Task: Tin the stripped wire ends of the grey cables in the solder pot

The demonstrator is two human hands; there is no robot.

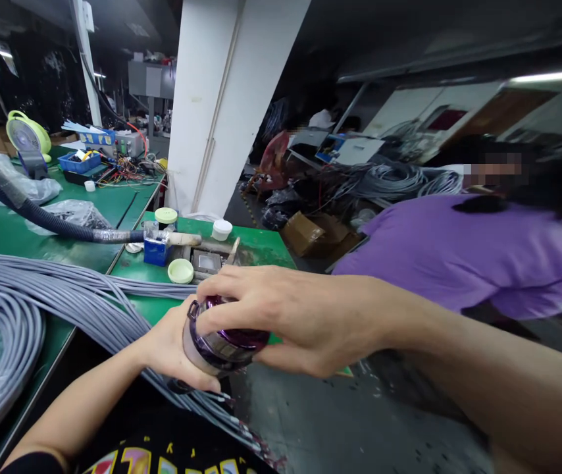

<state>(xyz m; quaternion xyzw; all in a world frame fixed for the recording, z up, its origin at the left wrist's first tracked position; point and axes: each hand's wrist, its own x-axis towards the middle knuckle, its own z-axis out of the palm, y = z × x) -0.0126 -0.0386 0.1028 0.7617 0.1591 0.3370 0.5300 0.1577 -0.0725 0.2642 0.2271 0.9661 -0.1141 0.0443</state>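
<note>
The fingers (241,284) of the right hand (305,322) are clamped over a purple translucent plastic canister (226,349), and the left hand (172,349) cups it from the other side, its fingers (197,375) closed. Below lies coiled grey cable (24,289), beside the green counter (266,253).

1 head-worn camera looks forward and down, close above the left hand (177,349) and right hand (310,322), facing the bench (256,253).
</note>
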